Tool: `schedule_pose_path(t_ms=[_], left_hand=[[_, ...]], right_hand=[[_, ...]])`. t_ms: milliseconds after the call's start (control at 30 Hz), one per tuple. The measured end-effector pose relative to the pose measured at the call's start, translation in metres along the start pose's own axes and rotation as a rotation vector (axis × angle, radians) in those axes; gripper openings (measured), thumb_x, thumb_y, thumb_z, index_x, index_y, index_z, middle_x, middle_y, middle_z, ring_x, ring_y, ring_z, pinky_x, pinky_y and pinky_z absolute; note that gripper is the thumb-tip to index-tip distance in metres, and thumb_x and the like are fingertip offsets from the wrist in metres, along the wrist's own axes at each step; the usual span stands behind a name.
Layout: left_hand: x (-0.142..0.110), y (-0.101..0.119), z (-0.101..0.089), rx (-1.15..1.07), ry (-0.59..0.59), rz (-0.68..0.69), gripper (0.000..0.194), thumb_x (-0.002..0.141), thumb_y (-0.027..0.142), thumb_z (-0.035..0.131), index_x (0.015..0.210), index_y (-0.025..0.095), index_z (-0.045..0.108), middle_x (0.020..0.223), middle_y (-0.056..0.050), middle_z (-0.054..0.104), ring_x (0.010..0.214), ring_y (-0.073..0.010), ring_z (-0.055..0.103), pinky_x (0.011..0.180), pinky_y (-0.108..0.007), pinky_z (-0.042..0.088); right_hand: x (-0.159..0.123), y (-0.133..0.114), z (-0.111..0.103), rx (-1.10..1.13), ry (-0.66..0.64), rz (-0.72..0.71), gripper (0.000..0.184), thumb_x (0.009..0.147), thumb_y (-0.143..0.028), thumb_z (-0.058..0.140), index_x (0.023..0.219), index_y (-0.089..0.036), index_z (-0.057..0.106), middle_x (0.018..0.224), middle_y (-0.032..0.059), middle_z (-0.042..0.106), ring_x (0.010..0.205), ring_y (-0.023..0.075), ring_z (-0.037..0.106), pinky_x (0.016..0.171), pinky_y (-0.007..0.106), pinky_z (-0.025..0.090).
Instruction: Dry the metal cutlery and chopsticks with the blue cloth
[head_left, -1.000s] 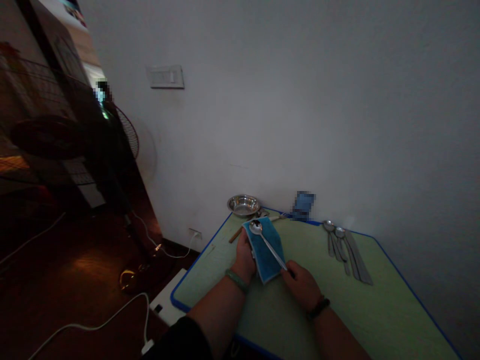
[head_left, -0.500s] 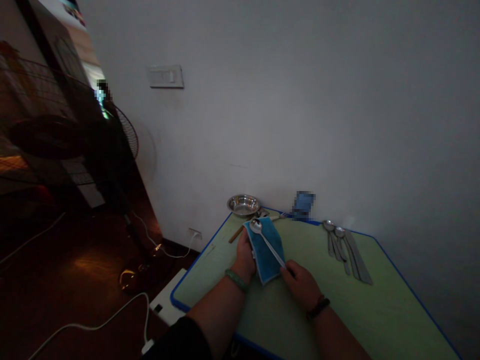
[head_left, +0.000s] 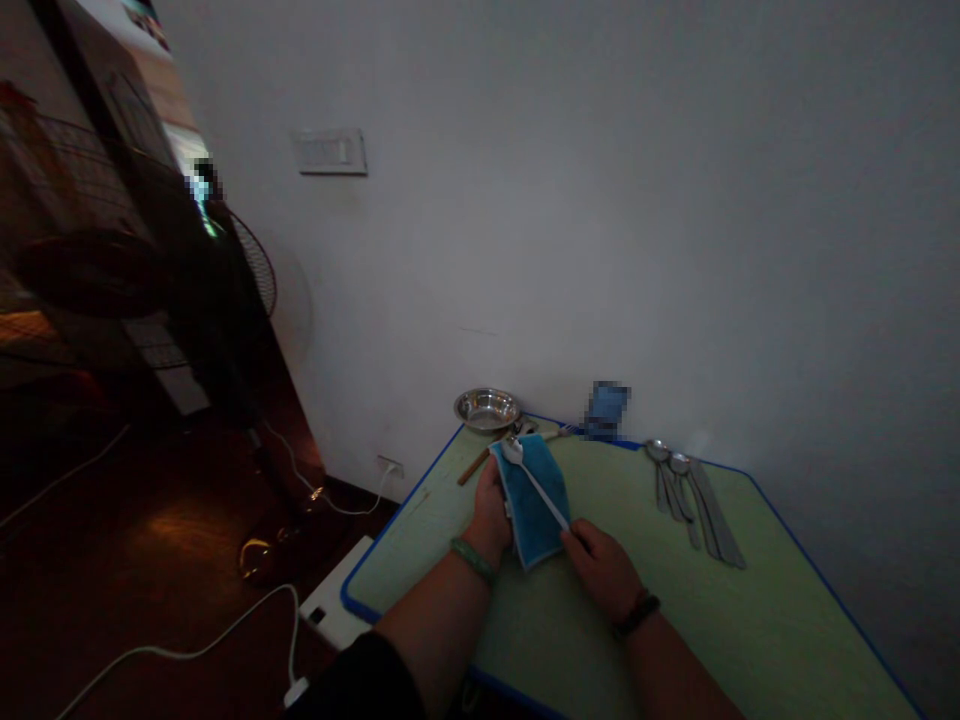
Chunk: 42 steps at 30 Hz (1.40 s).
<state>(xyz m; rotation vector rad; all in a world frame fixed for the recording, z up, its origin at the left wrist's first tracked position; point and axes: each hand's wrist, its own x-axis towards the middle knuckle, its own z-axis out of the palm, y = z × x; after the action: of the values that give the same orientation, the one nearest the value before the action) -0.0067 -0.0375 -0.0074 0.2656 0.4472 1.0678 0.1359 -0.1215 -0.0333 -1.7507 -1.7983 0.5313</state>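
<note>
A blue cloth (head_left: 541,520) lies over my left hand (head_left: 491,515), which grips it from the left side and below; most of those fingers are hidden behind it. My right hand (head_left: 600,570) is closed around the handle end of a long metal spoon (head_left: 544,492). The spoon slants up and left across the cloth, its bowl at the cloth's upper left corner. Just beyond the cloth, a brown-handled utensil (head_left: 472,467) and a fork (head_left: 559,432) lie on the table, partly covered from view.
On the green, blue-edged table (head_left: 675,620) stands a round steel bowl (head_left: 487,410) at the far left corner. Several spoons and flat utensils (head_left: 697,500) lie to the right. A blurred phone-like object (head_left: 606,410) leans by the wall. A standing fan (head_left: 255,270) is at left.
The spoon has turned slightly about its handle, so its bowl faces differently. My right hand has shifted only a little; the cloth and left hand stay nearly in place.
</note>
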Motion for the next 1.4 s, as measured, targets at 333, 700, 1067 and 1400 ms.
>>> schedule_pose_path(t_ms=[333,700,1067,1400], left_hand=[[0.0015,-0.0009,-0.0042,0.045,-0.069,-0.013,0.041,0.071,0.054,0.052,0.061,0.015,0.062,0.055,-0.004,0.064,0.051,-0.0153,0.059,0.066,-0.031,0.048],[0.0000,-0.0004,-0.0016,0.075,-0.040,-0.010,0.042,0.071,0.055,0.051,0.064,0.015,0.063,0.056,-0.005,0.064,0.056,-0.0174,0.061,0.065,-0.031,0.049],[0.0004,-0.0009,-0.0027,0.078,-0.055,0.008,0.039,0.071,0.053,0.053,0.061,0.016,0.061,0.053,-0.003,0.062,0.049,-0.0148,0.057,0.063,-0.031,0.049],[-0.0021,0.0000,0.0014,0.056,-0.063,0.006,0.037,0.071,0.051,0.053,0.062,0.017,0.061,0.054,-0.003,0.063,0.050,-0.0142,0.057,0.063,-0.030,0.049]], right_hand=[[-0.0008,-0.0012,0.0001,0.004,0.002,-0.002,0.034,0.084,-0.046,0.032,0.068,-0.020,0.045,0.065,-0.0013,0.053,0.062,0.0129,0.050,0.057,0.024,0.032],[-0.0004,-0.0024,-0.0009,0.008,-0.008,-0.015,0.036,0.085,-0.047,0.030,0.069,-0.020,0.047,0.066,-0.0004,0.055,0.064,0.0136,0.051,0.059,0.024,0.034],[0.0006,0.0003,0.0009,0.005,-0.022,0.008,0.034,0.084,-0.045,0.032,0.071,-0.020,0.050,0.068,0.0001,0.057,0.065,0.0136,0.052,0.060,0.024,0.034],[-0.0001,-0.0029,-0.0012,-0.016,-0.032,0.009,0.033,0.083,-0.045,0.034,0.069,-0.020,0.051,0.067,-0.0002,0.056,0.062,0.0132,0.051,0.058,0.024,0.033]])
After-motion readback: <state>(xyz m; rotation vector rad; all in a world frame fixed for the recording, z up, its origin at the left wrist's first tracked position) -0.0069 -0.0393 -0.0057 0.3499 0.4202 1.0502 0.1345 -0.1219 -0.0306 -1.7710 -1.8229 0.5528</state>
